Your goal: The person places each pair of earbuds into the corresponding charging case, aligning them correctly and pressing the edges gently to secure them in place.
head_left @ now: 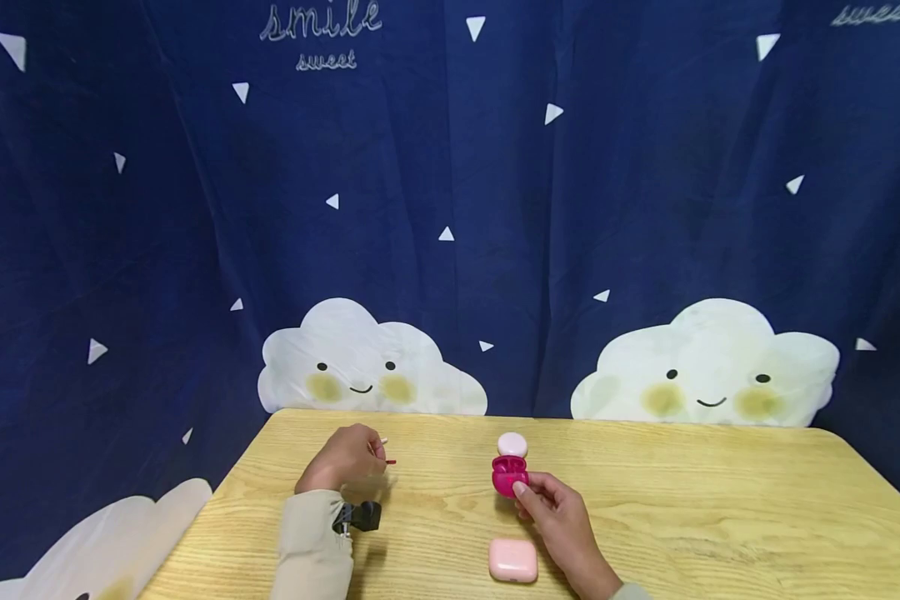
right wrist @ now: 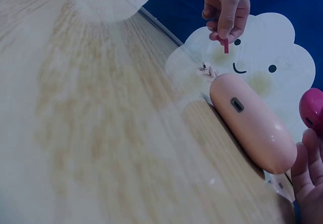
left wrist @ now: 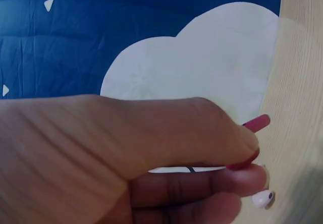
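My left hand (head_left: 354,454) is over the left part of the table and pinches a red earbud (left wrist: 260,123) between thumb and fingers; its stem sticks out past the thumb tip. A white earbud (left wrist: 262,199) is just beyond those fingers. With its lid raised, a magenta earbud case (head_left: 506,482) sits in the grip of my right hand (head_left: 566,517), thumb on its front. Whether the case holds anything is too small to tell. Close by my right wrist lies a closed pink earbud case (head_left: 513,560). Right behind the magenta case is a pale pink round case (head_left: 512,444).
The wooden table (head_left: 690,508) reaches back to a dark blue curtain (head_left: 495,167) printed with clouds and triangles. Small pale earbuds (right wrist: 207,71) appear beyond the pink case in the right wrist view.
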`<control>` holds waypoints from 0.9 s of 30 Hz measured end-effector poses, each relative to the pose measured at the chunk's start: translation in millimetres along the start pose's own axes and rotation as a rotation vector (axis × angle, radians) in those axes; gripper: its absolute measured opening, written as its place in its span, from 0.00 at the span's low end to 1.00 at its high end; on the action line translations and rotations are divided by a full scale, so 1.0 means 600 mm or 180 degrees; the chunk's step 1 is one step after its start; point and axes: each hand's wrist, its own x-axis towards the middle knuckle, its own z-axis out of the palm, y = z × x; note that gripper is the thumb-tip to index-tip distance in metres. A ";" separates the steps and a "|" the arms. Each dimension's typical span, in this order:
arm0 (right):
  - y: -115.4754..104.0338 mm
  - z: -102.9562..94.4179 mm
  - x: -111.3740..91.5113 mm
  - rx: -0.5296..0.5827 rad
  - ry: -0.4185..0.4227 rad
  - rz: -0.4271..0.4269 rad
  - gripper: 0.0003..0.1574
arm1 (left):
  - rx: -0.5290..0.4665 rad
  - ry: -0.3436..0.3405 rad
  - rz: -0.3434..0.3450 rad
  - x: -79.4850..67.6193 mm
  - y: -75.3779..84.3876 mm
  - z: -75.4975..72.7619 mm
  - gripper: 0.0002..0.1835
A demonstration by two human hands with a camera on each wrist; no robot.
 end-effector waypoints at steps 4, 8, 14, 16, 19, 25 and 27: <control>0.000 0.000 0.000 0.0037 -0.0007 0.0012 0.19 | -0.0065 -0.0038 0.0156 0.004 0.013 0.004 0.09; 0.001 0.000 0.000 0.0051 -0.0010 0.0012 0.19 | -0.0096 -0.0057 0.0302 0.008 0.025 0.009 0.09; 0.001 0.001 0.001 0.0059 0.0003 -0.0028 0.18 | -0.0094 -0.0082 0.0397 0.013 0.034 0.016 0.09; 0.001 0.001 0.001 0.0049 0.0006 -0.0054 0.18 | -0.0085 -0.0076 0.0456 0.015 0.037 0.017 0.09; 0.001 0.001 0.002 0.0024 0.0012 -0.0072 0.18 | -0.0099 -0.0042 0.0595 0.017 0.041 0.019 0.09; 0.004 0.001 0.002 0.0028 0.0001 -0.0022 0.17 | -0.0154 -0.0073 0.0852 0.024 0.047 0.029 0.10; 0.005 0.001 0.002 0.0024 -0.0001 -0.0019 0.17 | -0.0132 -0.0087 0.0945 0.025 0.048 0.032 0.10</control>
